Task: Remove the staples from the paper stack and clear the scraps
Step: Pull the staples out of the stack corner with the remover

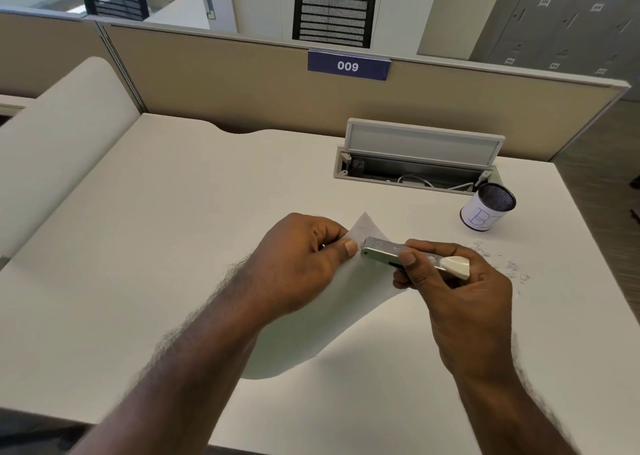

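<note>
White table [173,246] carries the paper stack [311,316], its top corner pinched by the left hand [304,264] while the right hand [457,281] grips a staple remover [391,246] against it, scraps [502,264] just right.

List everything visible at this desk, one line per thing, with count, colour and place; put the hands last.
paper stack: one, white, lifted off the desk centre, upper corner pinched.
staple remover: one, silver metal with a cream end, tip at the paper's upper corner.
scraps: several small bits, pale, on the desk right of the hands.
cup: one, dark mesh wrapped in white paper with blue writing, desk right rear.
cable tray: one, grey, lid raised, desk rear.
desk: one, white.
partition: beige, behind the desk.
sign 009: one, blue, on the partition.
chairs: two, black mesh, beyond the partition.
left hand: pinches the paper corner.
right hand: grips the staple remover.
</note>
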`<action>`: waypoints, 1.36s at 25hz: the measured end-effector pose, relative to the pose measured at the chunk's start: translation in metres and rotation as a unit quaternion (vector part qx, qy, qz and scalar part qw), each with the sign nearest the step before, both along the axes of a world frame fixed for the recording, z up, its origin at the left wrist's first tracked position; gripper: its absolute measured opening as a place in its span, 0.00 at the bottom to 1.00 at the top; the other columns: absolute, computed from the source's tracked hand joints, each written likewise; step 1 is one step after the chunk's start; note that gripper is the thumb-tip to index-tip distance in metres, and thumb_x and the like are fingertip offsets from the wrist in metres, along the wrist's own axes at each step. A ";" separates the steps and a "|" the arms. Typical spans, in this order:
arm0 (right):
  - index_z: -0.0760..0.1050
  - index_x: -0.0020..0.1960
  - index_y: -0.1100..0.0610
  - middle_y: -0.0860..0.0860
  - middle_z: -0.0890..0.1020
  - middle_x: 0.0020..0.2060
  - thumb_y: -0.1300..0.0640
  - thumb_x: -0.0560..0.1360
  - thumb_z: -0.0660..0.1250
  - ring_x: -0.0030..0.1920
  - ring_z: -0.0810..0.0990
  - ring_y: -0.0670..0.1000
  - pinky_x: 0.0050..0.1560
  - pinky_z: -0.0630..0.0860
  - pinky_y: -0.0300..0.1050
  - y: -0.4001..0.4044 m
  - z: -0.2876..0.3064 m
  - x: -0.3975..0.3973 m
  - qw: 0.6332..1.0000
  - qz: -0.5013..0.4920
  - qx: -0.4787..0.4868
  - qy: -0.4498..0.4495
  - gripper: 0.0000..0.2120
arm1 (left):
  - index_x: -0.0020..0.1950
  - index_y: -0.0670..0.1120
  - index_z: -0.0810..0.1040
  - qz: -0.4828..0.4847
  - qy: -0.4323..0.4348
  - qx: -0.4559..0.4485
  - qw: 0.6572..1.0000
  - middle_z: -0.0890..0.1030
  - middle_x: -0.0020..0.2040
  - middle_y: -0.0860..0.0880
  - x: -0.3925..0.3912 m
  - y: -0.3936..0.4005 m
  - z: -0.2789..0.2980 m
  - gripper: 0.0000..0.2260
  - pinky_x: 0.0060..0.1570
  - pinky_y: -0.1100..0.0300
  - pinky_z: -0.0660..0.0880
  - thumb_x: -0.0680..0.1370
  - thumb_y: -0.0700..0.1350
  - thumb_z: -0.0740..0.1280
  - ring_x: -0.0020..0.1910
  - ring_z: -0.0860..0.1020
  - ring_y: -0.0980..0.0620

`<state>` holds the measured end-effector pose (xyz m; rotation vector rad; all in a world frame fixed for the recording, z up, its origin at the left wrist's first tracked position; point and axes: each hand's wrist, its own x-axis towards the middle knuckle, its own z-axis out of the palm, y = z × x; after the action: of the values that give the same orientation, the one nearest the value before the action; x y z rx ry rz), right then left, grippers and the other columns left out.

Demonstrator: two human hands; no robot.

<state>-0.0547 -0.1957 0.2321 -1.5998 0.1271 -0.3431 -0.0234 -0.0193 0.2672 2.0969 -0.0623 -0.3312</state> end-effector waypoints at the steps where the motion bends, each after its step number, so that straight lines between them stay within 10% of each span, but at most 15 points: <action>1: 0.83 0.41 0.42 0.48 0.86 0.34 0.46 0.63 0.74 0.33 0.85 0.54 0.45 0.82 0.56 0.002 -0.001 -0.001 1.000 -0.010 0.001 -0.006 0.07 | 0.43 0.42 0.83 -0.003 -0.003 0.007 1.000 0.83 0.39 0.40 0.001 -0.001 -0.001 0.11 0.34 0.57 0.72 0.79 0.47 0.65 0.31 0.76 0.51; 10: 0.84 0.44 0.46 0.49 0.87 0.41 0.35 0.59 0.77 0.44 0.86 0.57 0.52 0.81 0.60 0.020 -0.019 -0.010 0.991 -0.086 0.098 -0.019 0.20 | 0.41 0.42 0.82 0.026 0.017 -0.080 0.996 0.81 0.32 0.44 0.001 -0.002 -0.002 0.11 0.32 0.60 0.71 0.79 0.46 0.67 0.29 0.75 0.52; 18: 0.84 0.38 0.49 0.49 0.87 0.37 0.50 0.60 0.74 0.38 0.87 0.53 0.44 0.83 0.50 0.028 -0.016 -0.008 0.970 -0.100 0.221 -0.014 0.08 | 0.42 0.45 0.84 0.031 0.019 -0.118 0.992 0.85 0.38 0.43 0.001 -0.005 -0.002 0.10 0.35 0.55 0.75 0.79 0.47 0.67 0.32 0.79 0.50; 24: 0.85 0.37 0.49 0.49 0.87 0.35 0.50 0.58 0.74 0.38 0.87 0.52 0.39 0.83 0.47 0.027 -0.013 -0.003 0.965 -0.097 0.245 -0.016 0.08 | 0.35 0.51 0.82 0.006 0.033 -0.111 0.993 0.79 0.28 0.55 -0.004 -0.014 0.000 0.12 0.31 0.62 0.70 0.79 0.47 0.67 0.26 0.74 0.57; 34: 0.84 0.42 0.49 0.49 0.87 0.40 0.38 0.59 0.78 0.42 0.87 0.55 0.45 0.83 0.51 0.007 -0.009 0.000 0.982 -0.040 0.177 -0.047 0.18 | 0.44 0.48 0.85 0.021 0.033 -0.161 0.986 0.86 0.38 0.48 0.002 -0.007 -0.003 0.08 0.36 0.59 0.74 0.79 0.46 0.66 0.33 0.81 0.52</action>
<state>-0.0547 -0.1883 0.2232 -1.2260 0.1691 -0.4321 -0.0214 -0.0260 0.2643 1.7639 -0.0294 -0.3398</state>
